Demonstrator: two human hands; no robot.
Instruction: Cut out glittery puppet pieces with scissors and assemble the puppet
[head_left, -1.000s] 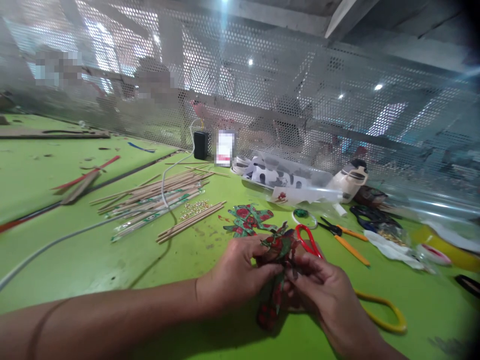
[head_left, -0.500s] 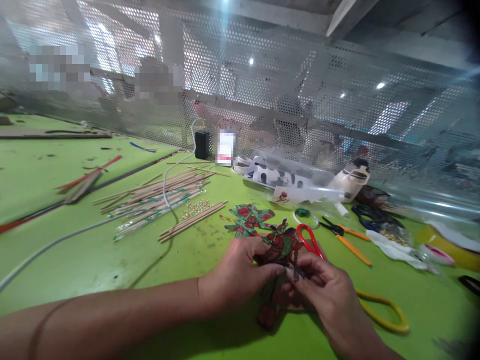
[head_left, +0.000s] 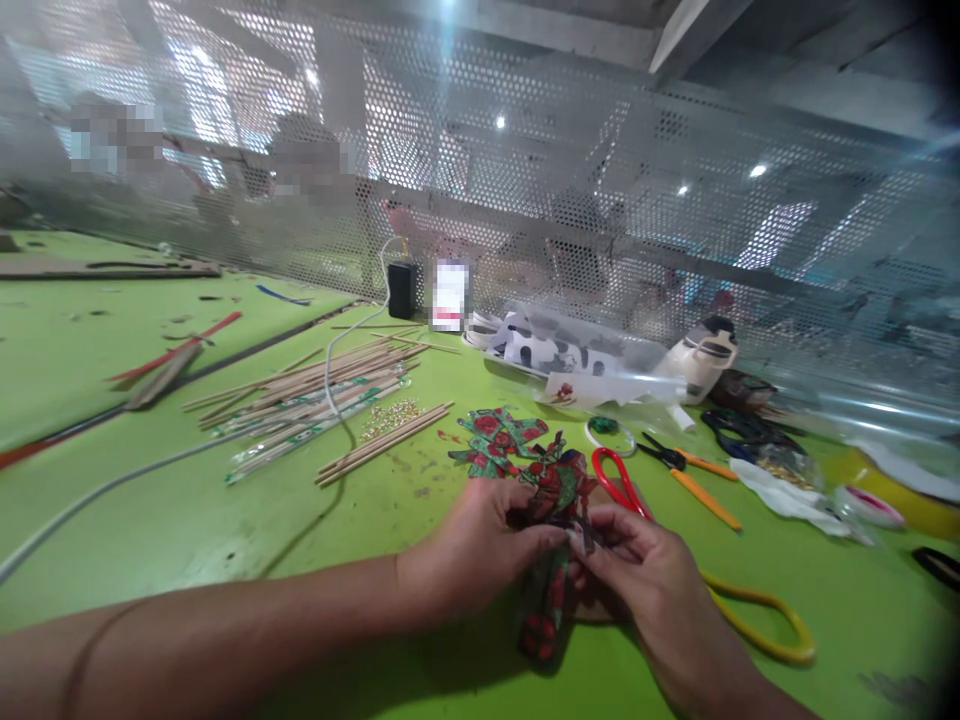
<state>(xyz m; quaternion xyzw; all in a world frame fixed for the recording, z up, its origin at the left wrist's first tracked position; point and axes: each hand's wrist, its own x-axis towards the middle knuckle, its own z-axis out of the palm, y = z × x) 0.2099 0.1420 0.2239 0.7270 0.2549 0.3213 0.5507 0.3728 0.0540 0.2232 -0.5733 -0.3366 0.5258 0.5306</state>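
Observation:
My left hand [head_left: 484,545] is closed, thumb and fingers pinching a red-and-green patterned ribbon piece [head_left: 556,482] in front of me. On its right side my right hand [head_left: 652,575] also pinches this piece, the fingertips of both hands almost meeting. A dark strip with red patches [head_left: 538,635] hangs below the fingers. Part of the ribbon piece is hidden by my hands. Just beyond it lie cut pieces of similar print [head_left: 499,435]. A red loop handle [head_left: 616,478] and a yellow loop handle [head_left: 772,625] show around my right hand.
Orange-handled pliers [head_left: 694,480] lie to the right, near black-handled scissors [head_left: 742,435] and a yellow tape roll [head_left: 862,480]. Thin wooden sticks [head_left: 300,385] and gold beads [head_left: 394,418] are at left. A white cable [head_left: 172,455] crosses the green table. A perforated screen [head_left: 480,170] stands behind.
The ribbon piece has turned slightly between my fingers, and its hanging strip shows more green and red. Both hands stay in nearly the same place, still pinching.

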